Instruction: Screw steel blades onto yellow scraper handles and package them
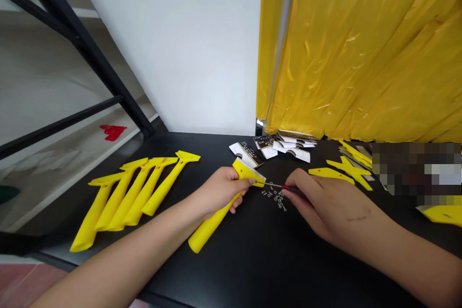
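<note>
My left hand (220,190) grips a yellow plastic scraper (211,224) by its neck, with the handle pointing down toward me. A thin metal blade shows at the scraper's head. My right hand (317,202) pinches a small screwdriver (274,185) with a red and dark handle, its shaft reaching to the scraper's head. Several small screws (277,198) lie on the table just below the shaft. To the left, several finished-looking yellow scrapers (164,185) lie side by side. More yellow scraper pieces (346,173) lie right of my right hand.
The black table (252,264) ends at a white wall (187,48). A pile of black-and-white printed cards (288,147) sits at the back. A crumpled yellow plastic sheet (361,53) hangs behind, and a black metal shelf frame (83,48) stands left. One area at right is pixelated.
</note>
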`<state>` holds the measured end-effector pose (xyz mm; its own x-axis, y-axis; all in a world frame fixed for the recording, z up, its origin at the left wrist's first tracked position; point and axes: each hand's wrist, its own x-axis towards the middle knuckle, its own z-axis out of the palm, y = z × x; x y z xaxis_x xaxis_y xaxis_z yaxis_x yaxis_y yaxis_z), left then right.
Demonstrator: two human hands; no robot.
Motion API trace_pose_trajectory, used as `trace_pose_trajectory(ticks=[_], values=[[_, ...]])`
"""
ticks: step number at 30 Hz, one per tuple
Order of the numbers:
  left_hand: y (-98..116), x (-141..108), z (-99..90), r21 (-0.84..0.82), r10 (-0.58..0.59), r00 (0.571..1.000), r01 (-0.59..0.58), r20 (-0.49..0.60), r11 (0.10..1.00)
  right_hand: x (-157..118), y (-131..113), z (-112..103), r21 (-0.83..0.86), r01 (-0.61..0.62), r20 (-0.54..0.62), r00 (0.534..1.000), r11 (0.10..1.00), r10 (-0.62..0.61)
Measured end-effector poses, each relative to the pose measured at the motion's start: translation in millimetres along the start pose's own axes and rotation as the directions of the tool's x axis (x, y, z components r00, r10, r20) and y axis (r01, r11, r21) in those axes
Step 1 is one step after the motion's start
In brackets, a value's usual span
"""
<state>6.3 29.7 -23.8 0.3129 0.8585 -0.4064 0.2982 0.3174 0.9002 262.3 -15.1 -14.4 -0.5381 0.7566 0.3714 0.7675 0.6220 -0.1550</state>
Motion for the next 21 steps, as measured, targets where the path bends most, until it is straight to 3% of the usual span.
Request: trace_pose_trajectory(ticks=[10,16,19,21], values=[[0.3,-0.2,-0.2,0.003,0.018,1.000,-0.018,0.016,1.000,-0.3,1.6,4.5,0.059,-0.026,-0.119,0.992,0.998,0.033],[1.3,1.0,-0.5,-0.118,0.030,1.000,-0.031,-0.004,0.992,0.2,5.3,-0.2,0.131,-0.041,-0.251,0.965,0.990,0.073],[2.1,0.6,-0.7,-0.164,0.042,0.999,-0.040,0.005,0.986,1.8,13.0,0.3,0.121,0.034,-0.317,0.948,0.992,0.006],[2.5,-0.3,-0.2,-0.203,0.066,0.998,-0.064,0.002,0.977,4.3,18.1,3.0,0.068,0.105,-0.286,0.955,0.992,-0.082]])
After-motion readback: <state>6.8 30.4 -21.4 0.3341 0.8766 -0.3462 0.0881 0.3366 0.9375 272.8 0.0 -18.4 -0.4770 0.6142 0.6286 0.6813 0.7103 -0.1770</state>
